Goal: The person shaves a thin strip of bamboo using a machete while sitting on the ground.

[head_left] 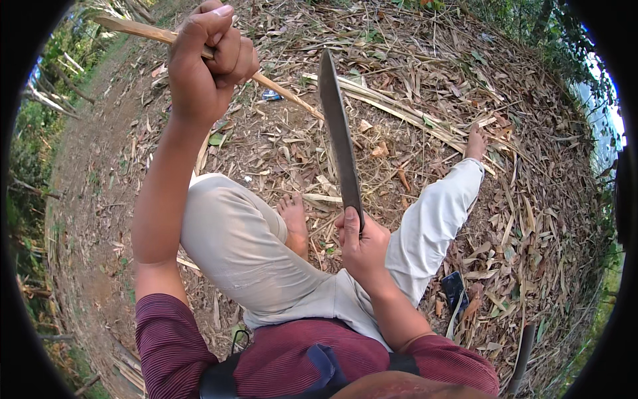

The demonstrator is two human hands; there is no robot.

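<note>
Wooden stick [143, 29], apparently part-shaped.
Left hand [212, 56] closed round it; right hand [364, 246] clenched on knife [340, 130]; pale strips [425, 125] lie split; remaining work unclear.

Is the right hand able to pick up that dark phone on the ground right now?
Probably not: the right hand is closed around the big knife. The dark phone lies to its right on the leafy ground, so the hand would likely need freeing first.

Outdoors, daylight. Ground [425, 66] mostly covered w/ dry leaf litter [545, 219]; brown dirt [83, 219] nr its L edge; green trees [531, 23] past far R corner, bright sky [607, 100] beyond.
</note>
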